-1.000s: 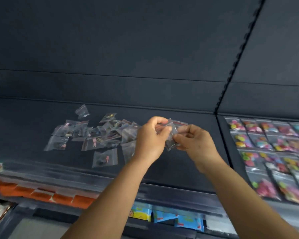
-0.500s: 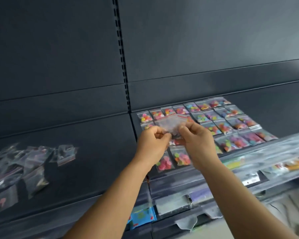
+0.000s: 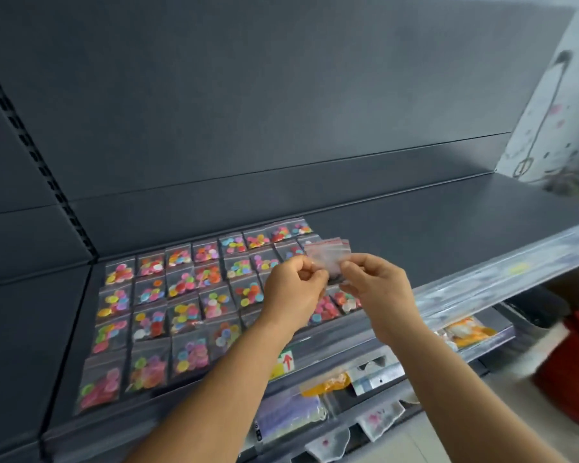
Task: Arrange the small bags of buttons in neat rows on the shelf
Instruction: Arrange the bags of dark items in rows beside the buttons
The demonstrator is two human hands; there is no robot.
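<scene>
While a thin stack of clear zip bags [image 3: 328, 253] was pinched between the left hand [image 3: 293, 289] and the right hand [image 3: 376, 285], both sets of fingers were pressed together on its lower edge, above the grid. One bag would best be peeled off singly and laid flat. Beneath, the rows of button bags [image 3: 181, 295] lay edge to edge on the dark shelf [image 3: 448, 222]. Beyond them, bare shelf was left to the right, where the next column should be squared to its neighbours.

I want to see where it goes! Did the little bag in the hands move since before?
Yes. The held bag went rightward: earlier it was over the loose pile left of the shelf divider, now it is above the neat rows, near their right end.
</scene>
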